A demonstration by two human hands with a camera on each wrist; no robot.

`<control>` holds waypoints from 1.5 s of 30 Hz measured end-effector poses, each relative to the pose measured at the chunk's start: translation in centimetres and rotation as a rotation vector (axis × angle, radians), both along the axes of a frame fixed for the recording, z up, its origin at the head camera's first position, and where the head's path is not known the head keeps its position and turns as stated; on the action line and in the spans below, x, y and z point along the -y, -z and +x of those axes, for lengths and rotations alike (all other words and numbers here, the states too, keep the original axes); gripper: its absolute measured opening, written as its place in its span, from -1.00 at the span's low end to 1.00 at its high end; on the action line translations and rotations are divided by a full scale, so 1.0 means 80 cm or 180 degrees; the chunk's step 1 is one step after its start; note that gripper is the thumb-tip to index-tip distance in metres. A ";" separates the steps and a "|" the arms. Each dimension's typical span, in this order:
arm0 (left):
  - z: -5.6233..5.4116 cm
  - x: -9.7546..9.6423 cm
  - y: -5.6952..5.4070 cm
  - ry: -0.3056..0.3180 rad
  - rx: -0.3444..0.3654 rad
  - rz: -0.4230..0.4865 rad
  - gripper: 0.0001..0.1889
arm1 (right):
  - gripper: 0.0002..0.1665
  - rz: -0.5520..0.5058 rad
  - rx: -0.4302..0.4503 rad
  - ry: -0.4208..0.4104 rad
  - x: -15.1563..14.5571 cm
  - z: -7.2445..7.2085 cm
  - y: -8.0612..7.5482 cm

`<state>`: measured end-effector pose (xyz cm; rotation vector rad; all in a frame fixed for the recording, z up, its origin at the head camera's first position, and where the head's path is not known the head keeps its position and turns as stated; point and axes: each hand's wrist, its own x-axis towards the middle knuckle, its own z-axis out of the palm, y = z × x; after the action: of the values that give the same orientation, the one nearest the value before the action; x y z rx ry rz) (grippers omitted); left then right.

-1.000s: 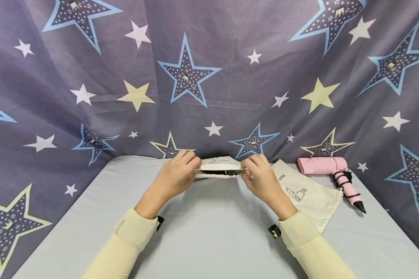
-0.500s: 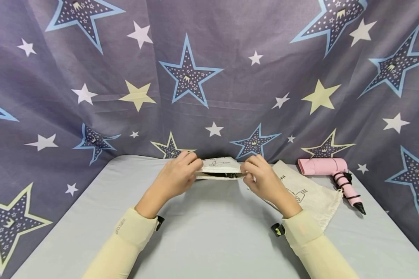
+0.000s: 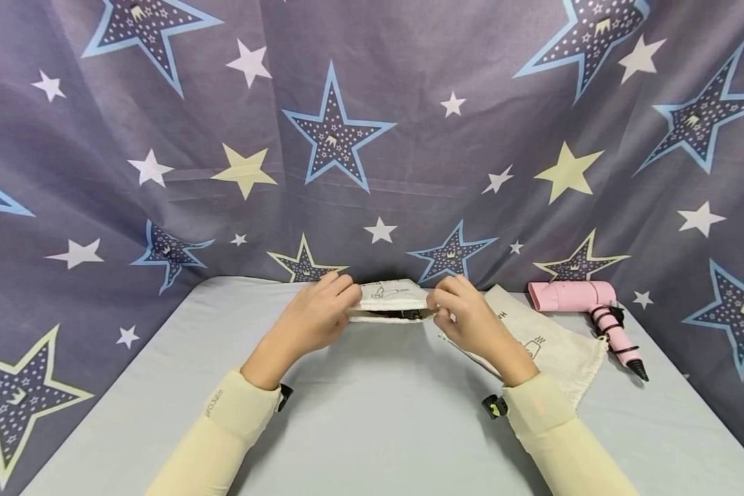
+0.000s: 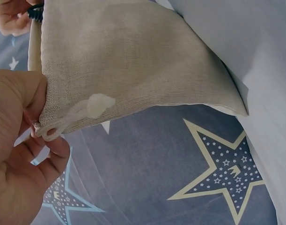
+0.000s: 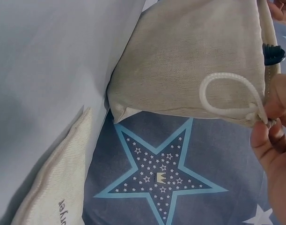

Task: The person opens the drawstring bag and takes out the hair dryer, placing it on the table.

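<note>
A cream cloth drawstring bag stands at the far middle of the table, its mouth facing me and parted a little. My left hand pinches the left corner of that mouth. At the opposite corner, my right hand pinches the rim between thumb and fingers. A knotted white cord hangs by the left fingers, and a white cord loop hangs by the right ones. Something dark and ridged pokes out at the mouth; the rest of it is hidden inside. A line drawing is printed on the bag's upper face.
To the right a second cloth bag, printed with a hair dryer, lies flat, partly under my right forearm. Beyond it lies a pink hair dryer with its black cord wound round the handle. A star-patterned curtain rises behind the table.
The bag's mouth has sunk slightly toward me, and more of its printed face shows. My right wrist has shifted a little to the right. Both hands keep their hold.
</note>
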<state>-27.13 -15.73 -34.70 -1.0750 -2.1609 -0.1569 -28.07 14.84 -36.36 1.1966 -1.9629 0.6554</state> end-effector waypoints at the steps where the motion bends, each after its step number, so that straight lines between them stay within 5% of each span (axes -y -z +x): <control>1: 0.001 0.000 0.000 0.0011 -0.0002 -0.0009 -0.66 | -0.71 0.0009 0.0009 0.0003 0.000 0.001 0.000; 9: 0.004 -0.001 -0.002 0.0054 0.0176 -0.0189 -0.60 | -0.71 0.0234 -0.0003 0.0070 0.001 0.007 -0.004; 21: 0.006 -0.002 0.003 0.0392 0.0345 -0.0346 -0.58 | -0.64 0.0476 0.0048 -0.0014 -0.003 0.010 0.002; 31: 0.015 -0.006 0.016 0.0366 0.0471 -0.0587 -0.60 | -0.62 0.0821 0.0157 -0.0154 -0.011 0.019 0.013; 45: 0.030 -0.023 0.042 0.0300 0.0826 -0.1111 -0.60 | -0.59 0.1223 0.0347 -0.0016 -0.018 0.032 0.037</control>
<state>-24.71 -13.91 -38.07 -1.4207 -2.4295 0.0440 -25.54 16.25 -39.33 1.4164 -2.2469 0.3590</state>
